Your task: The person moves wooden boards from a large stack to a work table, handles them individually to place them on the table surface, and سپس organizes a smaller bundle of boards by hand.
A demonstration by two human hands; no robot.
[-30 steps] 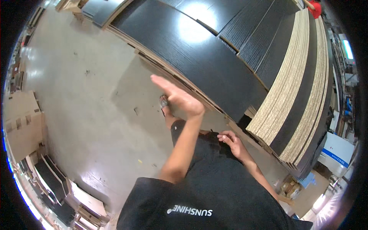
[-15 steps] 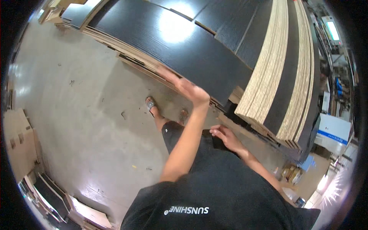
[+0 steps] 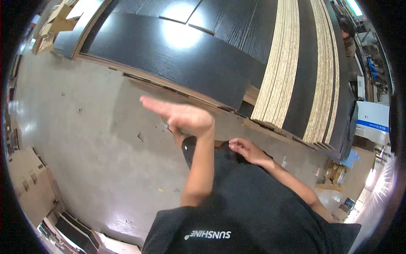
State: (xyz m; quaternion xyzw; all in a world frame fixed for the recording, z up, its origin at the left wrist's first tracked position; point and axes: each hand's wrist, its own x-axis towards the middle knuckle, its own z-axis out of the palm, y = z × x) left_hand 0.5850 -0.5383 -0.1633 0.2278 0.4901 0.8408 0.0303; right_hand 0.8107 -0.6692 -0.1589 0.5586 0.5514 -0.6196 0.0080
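I see the left fingers (image 3: 154, 105) stretched out long and released, pointing forward and to the left, with the left hand (image 3: 188, 117) turned flat in the air above the floor (image 3: 89, 139). The right fingers (image 3: 235, 143) are loosely bent, and I cannot tell from here whether they grip anything; the right hand (image 3: 250, 152) hovers just in front of the dark shorts (image 3: 189, 147). Both bare forearms run back to the black shirt (image 3: 258, 207) along the lower edge of my view. Just beyond the hands I have the large black panel (image 3: 177, 63), lying flat at the near side of a low stack, its long edge slanting down to the right and apart from the left fingers. More black boards (image 3: 237, 25) lie behind it. To its right I make out two bundles of boards with pale, grainy edges facing up, the nearer bundle (image 3: 277, 63) and the farther bundle (image 3: 325, 72), a dark strip (image 3: 302, 59) between them. Farther right sits a white box (image 3: 372, 114) with a blue stripe, and above it part of another person (image 3: 349, 40) shows behind the boards. Off to my far left stands a brown carton (image 3: 29, 184).
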